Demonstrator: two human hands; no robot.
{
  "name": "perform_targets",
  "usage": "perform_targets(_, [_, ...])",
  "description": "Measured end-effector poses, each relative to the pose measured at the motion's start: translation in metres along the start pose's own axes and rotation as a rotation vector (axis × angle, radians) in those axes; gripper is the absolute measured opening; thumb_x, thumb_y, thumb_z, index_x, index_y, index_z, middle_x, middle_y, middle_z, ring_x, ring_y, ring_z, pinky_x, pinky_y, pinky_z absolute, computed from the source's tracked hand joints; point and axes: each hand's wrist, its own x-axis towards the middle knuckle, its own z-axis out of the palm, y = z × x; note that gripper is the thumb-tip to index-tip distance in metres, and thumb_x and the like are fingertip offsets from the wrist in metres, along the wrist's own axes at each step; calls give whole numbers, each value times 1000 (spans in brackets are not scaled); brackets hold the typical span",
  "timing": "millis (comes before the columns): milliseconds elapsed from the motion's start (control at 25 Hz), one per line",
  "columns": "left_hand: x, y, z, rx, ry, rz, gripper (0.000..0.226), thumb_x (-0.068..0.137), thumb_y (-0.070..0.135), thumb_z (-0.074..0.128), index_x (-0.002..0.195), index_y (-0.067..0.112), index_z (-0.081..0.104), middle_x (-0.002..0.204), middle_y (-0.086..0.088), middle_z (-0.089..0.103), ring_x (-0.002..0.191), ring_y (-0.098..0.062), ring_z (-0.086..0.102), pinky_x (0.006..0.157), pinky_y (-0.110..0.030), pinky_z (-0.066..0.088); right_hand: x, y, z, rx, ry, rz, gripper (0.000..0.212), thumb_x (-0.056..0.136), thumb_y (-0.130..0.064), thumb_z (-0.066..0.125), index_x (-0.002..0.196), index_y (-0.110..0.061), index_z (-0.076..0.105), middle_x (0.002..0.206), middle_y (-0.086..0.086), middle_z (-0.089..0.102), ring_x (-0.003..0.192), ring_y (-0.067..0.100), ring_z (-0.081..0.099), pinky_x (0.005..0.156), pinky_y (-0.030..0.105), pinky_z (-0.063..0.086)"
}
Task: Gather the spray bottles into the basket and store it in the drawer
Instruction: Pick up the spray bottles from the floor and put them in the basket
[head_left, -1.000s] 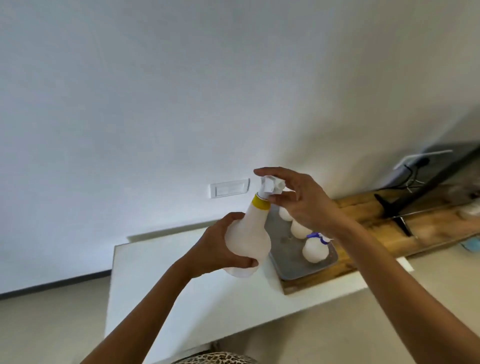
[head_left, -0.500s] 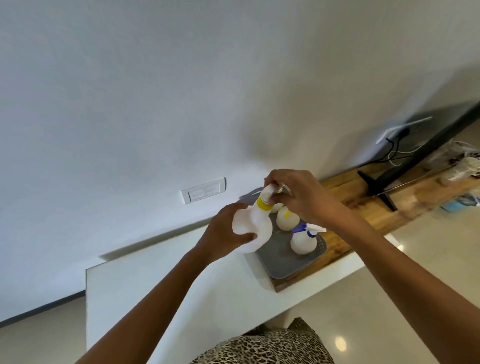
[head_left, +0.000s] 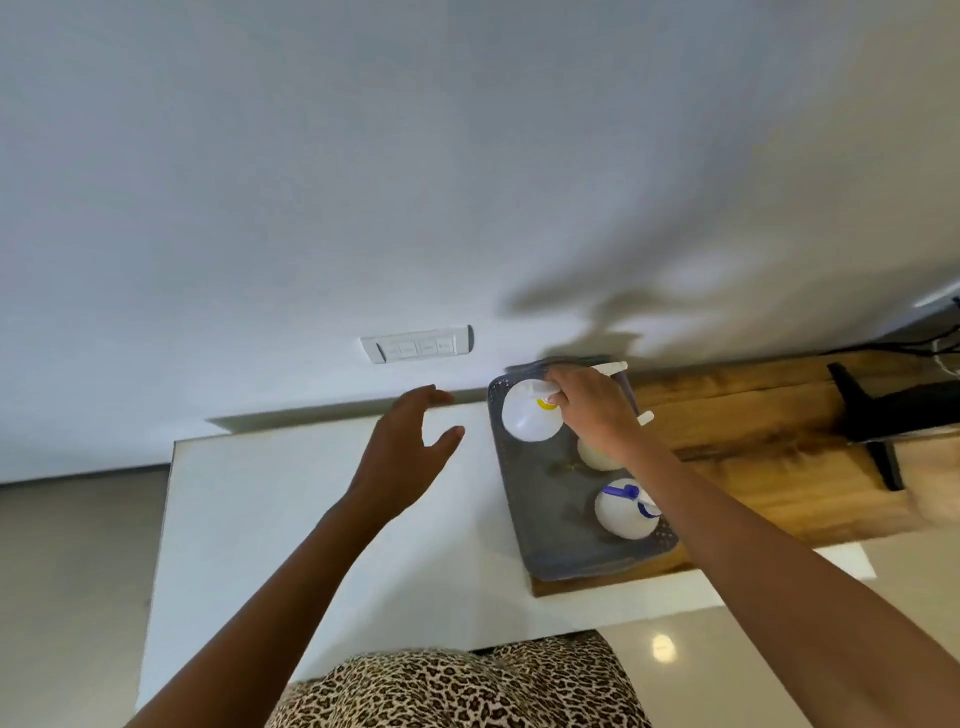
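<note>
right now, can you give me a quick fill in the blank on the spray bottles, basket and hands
1. The right hand grips the bottle with the ____ collar at its neck.
2. The grey basket holds ____ spray bottles.
3. The left hand is open and holds ____.
4. The nearest bottle in the basket has a ____ trigger.

Missing words: yellow; three; nothing; blue

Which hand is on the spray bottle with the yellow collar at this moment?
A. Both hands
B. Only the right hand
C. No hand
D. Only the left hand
B: the right hand grips the top of the yellow-collared bottle in the far end of the grey basket, while the left hand is spread open above the white table and holds nothing.
</note>
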Motion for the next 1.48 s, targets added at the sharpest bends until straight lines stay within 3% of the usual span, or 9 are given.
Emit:
perform_targets(160, [14,-8,9,9,66,-74,36,84,18,63,119,12,55,131,-3,55,121,-12,47,91,-9,25,37,22,19,-31,-100,-68,24,88,-8,48,110,-4,58,112,18,64,104,37,58,80,38,45])
perform_targets(280, [18,-12,15,-14,79,-131,33,85,19,61,117,15,55,128,0,56,111,-5,45,91,-14,28,55,30,28,-64,-128,-104,25,88,-7,47,110,-3,57,111,19,64,103,36,58,77,38,45])
perform_targets(520, [18,-23,23,13,66,-219,32,86,18,61,117,12,56,134,-4,52,124,-20,47,99,-27,35,71,34,42,-181,-206,-130,23,89,-8,47,111,-4,54,113,19,62,102,36,58,76,38,45])
perform_targets(880, [21,-21,28,17,75,-240,31,86,18,60,116,13,56,136,-5,51,126,-19,45,97,-24,33,71,26,45,-332,-249,-173,32,90,-6,49,122,-3,47,121,17,59,110,35,57,80,39,46])
perform_targets(1040, [11,-19,27,15,102,-239,30,87,18,59,117,13,55,136,-3,50,126,-17,44,94,-16,27,58,24,39,-245,-180,-156,36,88,-7,51,123,-2,45,124,16,55,114,33,53,79,39,45])
perform_targets(1480, [-60,-17,4,-57,303,-261,31,88,18,58,118,13,54,134,-1,50,120,-14,46,84,-10,26,-11,-47,28,39,67,-385,39,87,-15,57,124,-5,50,132,9,54,117,29,54,86,37,47])
